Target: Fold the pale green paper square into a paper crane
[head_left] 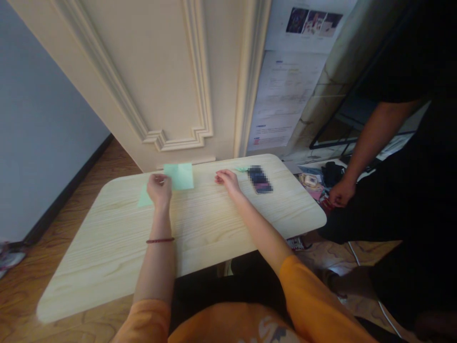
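Note:
My left hand (159, 189) is closed over the table, fingers curled in. Whatever it may hold is too small or hidden to make out. Light green paper shows on both sides of it: a creased square piece (183, 176) to the right and a paler piece (144, 197) to the left. Whether these are joined behind the hand I cannot tell. My right hand (227, 179) is apart from the paper, its fingers bent and drawn together; anything in them is not visible. Right of it lie a small green object (242, 169) and a phone-shaped thing (260, 179), blurred by pixels.
The pale wood-grain table (117, 243) has rounded corners and stands against a cream panelled surface (164, 71). At the right, another person's hand (342, 192) reaches toward a cluttered pile with a white case (310, 180). A white cable (353, 253) runs along the floor.

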The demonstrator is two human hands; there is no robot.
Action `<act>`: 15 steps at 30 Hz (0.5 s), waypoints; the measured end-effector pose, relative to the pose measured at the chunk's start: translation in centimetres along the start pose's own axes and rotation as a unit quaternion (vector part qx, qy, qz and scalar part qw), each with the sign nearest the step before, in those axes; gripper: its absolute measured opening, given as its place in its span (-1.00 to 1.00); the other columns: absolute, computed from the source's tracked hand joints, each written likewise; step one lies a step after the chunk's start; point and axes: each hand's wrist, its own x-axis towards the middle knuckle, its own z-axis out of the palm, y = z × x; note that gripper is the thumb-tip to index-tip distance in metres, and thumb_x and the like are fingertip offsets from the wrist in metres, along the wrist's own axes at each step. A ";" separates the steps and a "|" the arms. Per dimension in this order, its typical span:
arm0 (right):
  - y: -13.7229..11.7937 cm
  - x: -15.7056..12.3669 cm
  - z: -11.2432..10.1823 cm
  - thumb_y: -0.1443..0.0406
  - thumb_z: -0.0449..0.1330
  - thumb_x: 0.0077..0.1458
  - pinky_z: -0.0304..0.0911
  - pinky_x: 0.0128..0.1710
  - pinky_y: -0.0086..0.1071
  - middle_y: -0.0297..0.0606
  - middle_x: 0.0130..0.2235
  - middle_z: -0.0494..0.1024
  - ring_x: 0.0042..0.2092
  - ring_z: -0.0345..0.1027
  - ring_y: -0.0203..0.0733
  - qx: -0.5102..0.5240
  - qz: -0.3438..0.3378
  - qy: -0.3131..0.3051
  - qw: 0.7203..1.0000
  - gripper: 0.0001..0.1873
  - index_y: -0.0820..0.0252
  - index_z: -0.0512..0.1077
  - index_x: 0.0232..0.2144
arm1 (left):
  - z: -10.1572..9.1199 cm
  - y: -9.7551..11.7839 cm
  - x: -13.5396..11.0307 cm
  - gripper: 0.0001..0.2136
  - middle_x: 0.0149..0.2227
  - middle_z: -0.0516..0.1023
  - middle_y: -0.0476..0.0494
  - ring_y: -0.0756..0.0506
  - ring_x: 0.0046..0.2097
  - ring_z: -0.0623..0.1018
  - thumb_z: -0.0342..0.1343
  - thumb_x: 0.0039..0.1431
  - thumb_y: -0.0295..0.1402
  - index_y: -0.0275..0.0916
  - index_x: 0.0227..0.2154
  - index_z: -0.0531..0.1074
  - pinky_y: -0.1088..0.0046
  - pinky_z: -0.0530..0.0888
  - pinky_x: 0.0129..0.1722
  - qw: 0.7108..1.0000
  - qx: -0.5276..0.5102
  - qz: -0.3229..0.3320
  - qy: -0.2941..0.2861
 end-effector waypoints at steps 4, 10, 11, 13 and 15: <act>0.1 -0.2 0.1 0.29 0.26 -0.10 0.26 -0.44 -0.47 -0.44 -0.57 0.47 -0.53 0.35 -0.39 -0.019 -0.022 -0.008 1.000 -0.92 0.16 0.42 -0.51 | -2.7 -2.0 0.6 -0.74 -0.22 0.53 -0.31 -0.37 -0.11 0.52 0.02 -0.04 -0.57 -0.23 -0.25 0.40 0.01 0.41 -0.11 0.971 0.235 -0.038 0.007; -0.5 -0.3 0.3 0.26 0.24 -0.03 0.26 -0.45 -0.47 -0.45 -0.55 0.46 -0.53 0.33 -0.39 -0.057 -0.067 -0.008 0.996 -0.90 0.14 0.39 -0.48 | -1.9 -2.2 -0.9 -0.75 0.20 0.29 -0.51 -0.48 0.25 0.26 -0.03 0.10 -0.52 -0.29 -0.20 0.48 -0.18 0.18 0.16 0.953 0.291 0.074 0.049; -0.6 -0.4 0.4 0.27 0.24 -0.02 0.26 -0.45 -0.48 -0.45 -0.54 0.45 -0.52 0.33 -0.40 -0.061 -0.075 -0.010 0.995 -0.91 0.14 0.40 -0.48 | -1.5 -2.1 -1.1 -0.72 0.24 0.24 -0.49 -0.45 0.29 0.22 -0.02 0.13 -0.49 -0.28 -0.13 0.47 -0.18 0.12 0.21 0.951 0.289 0.104 0.031; -0.8 -0.5 0.5 0.28 0.22 0.00 0.26 -0.45 -0.50 -0.45 -0.53 0.44 -0.50 0.33 -0.40 -0.072 -0.084 -0.016 0.994 -0.93 0.14 0.40 -0.47 | -0.7 -2.0 -1.5 -0.64 0.31 0.16 -0.49 -0.45 0.34 0.12 0.02 0.18 -0.29 -0.29 0.02 0.42 -0.21 -0.03 0.27 0.944 0.305 0.124 -0.031; -0.8 -0.7 0.6 0.31 0.21 -0.01 0.25 -0.44 -0.51 -0.45 -0.51 0.43 -0.47 0.33 -0.40 -0.074 -0.088 -0.022 0.993 -0.94 0.15 0.38 -0.48 | -0.1 -2.0 -1.7 -0.42 0.35 0.06 -0.54 -0.54 0.36 0.03 0.00 0.17 -0.02 -0.30 0.14 0.34 -0.30 -0.11 0.25 0.935 0.335 0.061 -0.098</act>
